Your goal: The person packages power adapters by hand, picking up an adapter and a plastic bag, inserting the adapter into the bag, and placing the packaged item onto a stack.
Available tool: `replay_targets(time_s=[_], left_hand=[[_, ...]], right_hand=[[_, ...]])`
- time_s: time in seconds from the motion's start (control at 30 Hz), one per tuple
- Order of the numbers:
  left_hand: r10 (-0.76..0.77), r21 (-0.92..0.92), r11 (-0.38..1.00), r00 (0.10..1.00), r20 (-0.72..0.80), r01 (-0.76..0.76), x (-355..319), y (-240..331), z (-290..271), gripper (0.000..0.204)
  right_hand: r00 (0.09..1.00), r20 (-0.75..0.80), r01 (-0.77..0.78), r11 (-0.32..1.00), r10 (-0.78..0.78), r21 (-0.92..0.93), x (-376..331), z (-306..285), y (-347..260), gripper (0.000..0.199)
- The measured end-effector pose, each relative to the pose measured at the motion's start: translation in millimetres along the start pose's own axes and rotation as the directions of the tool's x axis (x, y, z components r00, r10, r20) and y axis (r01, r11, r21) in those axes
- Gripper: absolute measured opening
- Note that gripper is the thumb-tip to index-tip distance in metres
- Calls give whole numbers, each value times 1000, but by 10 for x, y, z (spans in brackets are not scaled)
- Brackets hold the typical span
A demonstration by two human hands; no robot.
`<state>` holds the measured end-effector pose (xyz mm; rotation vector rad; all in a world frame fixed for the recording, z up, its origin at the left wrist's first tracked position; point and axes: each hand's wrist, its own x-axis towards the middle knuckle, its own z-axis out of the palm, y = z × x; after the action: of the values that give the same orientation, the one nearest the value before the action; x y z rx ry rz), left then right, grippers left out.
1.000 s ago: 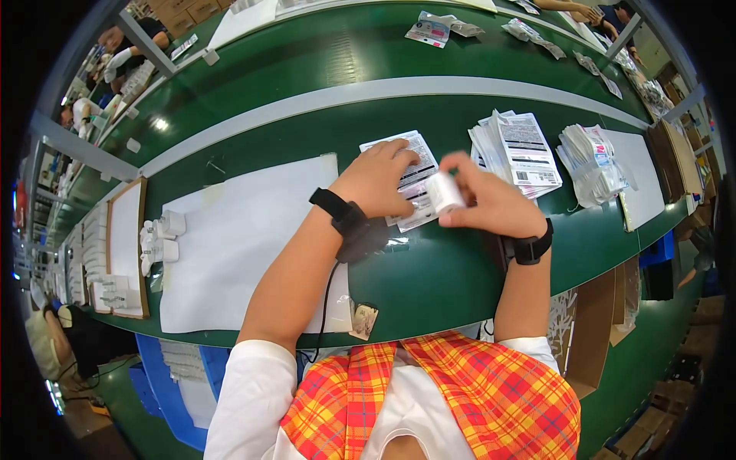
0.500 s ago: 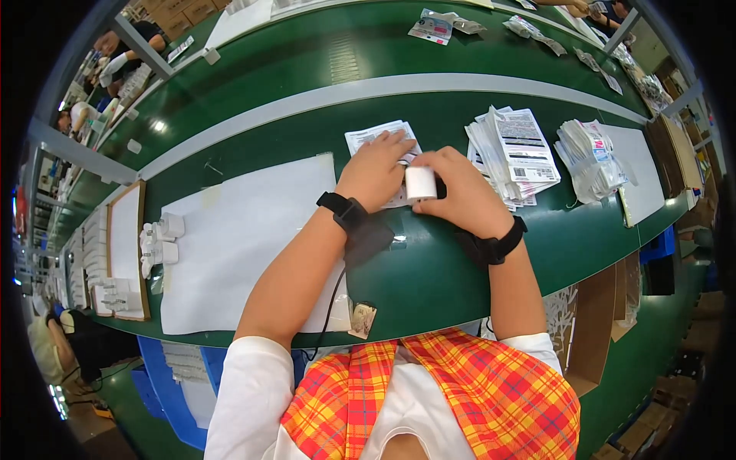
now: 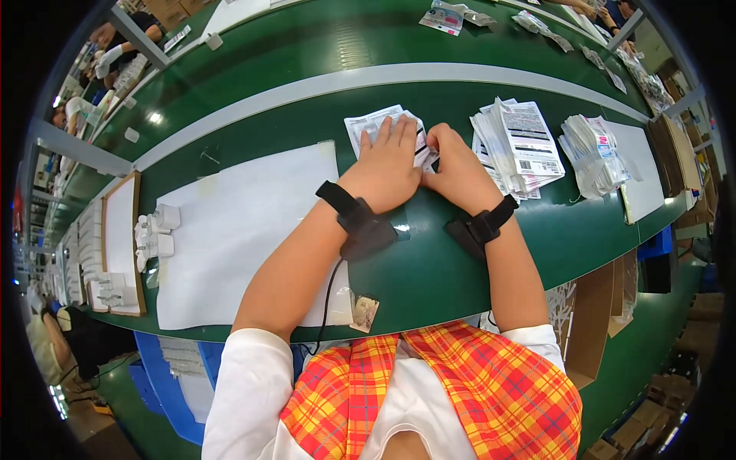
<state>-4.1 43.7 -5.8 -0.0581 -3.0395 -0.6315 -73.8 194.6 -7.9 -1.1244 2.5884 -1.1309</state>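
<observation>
A small pile of white printed packets (image 3: pixel 369 123) lies on the green table (image 3: pixel 429 261) in front of me. My left hand (image 3: pixel 387 165) lies flat on top of the pile, fingers straight and close together. My right hand (image 3: pixel 460 172) touches it from the right, fingers curled down onto the pile's right edge, where a bit of packet (image 3: pixel 427 157) shows between the two hands. What is under the right fingers is hidden. Both wrists wear black bands.
To the right sit a fanned stack of printed sheets (image 3: pixel 521 142) and a heap of clear bags (image 3: pixel 594 153). A large white sheet (image 3: pixel 238 230) covers the table to the left, with small white plugs (image 3: pixel 156 234) and a framed board (image 3: pixel 119 238) beyond. Other people work at far left.
My right hand held a small white block above the packets; it has come down onto the pile and the block is out of sight. My left hand has flattened over the packets.
</observation>
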Motion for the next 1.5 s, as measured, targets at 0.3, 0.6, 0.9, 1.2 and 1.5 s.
replay_targets(time_s=[0.3,0.6,0.9,1.2,1.5], left_hand=[[-67,-1,998,982,-175,68,116,-152,-179,53],[-48,-785,609,983,-175,-110,183,-517,-253,45],[-13,-708,687,972,-234,-161,145,-277,-264,37],[-288,-862,508,940,-183,-12,184,-225,-37,35],[-290,-875,456,902,-321,-165,253,-314,-103,31]], right_hand=[[991,84,-113,989,105,96,20,17,-67,27],[981,5,-170,838,195,518,38,-28,4,29],[990,55,-84,241,127,967,-41,-446,-156,31],[941,87,-321,786,326,528,-12,-148,-69,31],[938,-31,-235,701,344,673,166,-45,5,22]])
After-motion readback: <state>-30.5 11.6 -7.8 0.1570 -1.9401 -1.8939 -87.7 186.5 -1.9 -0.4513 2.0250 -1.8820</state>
